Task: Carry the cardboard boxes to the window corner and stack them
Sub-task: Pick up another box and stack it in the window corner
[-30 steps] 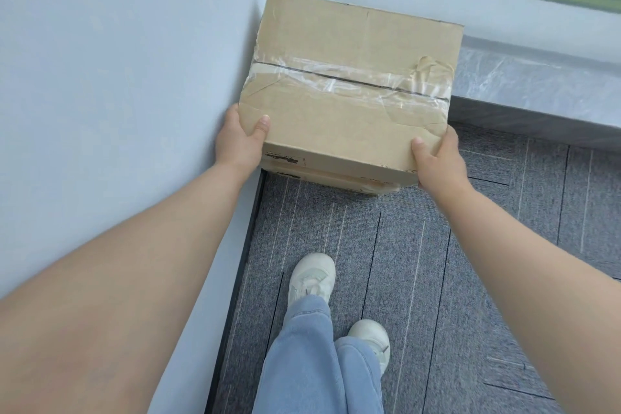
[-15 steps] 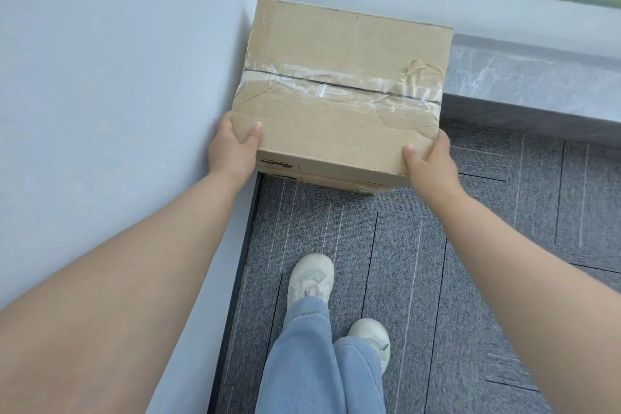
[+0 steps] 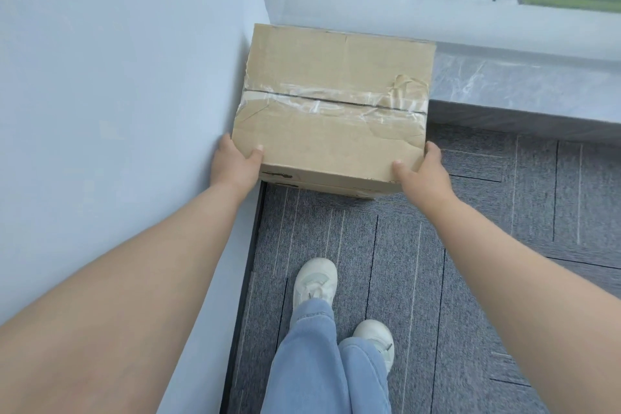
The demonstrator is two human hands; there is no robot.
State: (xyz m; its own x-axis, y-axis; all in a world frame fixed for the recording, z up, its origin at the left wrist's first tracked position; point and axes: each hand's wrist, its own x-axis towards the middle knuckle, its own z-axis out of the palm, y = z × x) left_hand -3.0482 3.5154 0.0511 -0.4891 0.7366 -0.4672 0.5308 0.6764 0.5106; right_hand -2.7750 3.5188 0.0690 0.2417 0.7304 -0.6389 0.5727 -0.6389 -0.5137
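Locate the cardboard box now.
In the head view, the cardboard box is upper centre in the window corner, beside the wall on its left and the sill on its right; the left hand and right hand grip its near corners.

A brown cardboard box (image 3: 332,104) sits level in the corner where the wall (image 3: 134,77) meets the window ledge (image 3: 521,87), its left side along the wall. Wrinkled clear tape crosses the seam of its closed top flaps. A second box (image 3: 336,191) shows its edge directly beneath.
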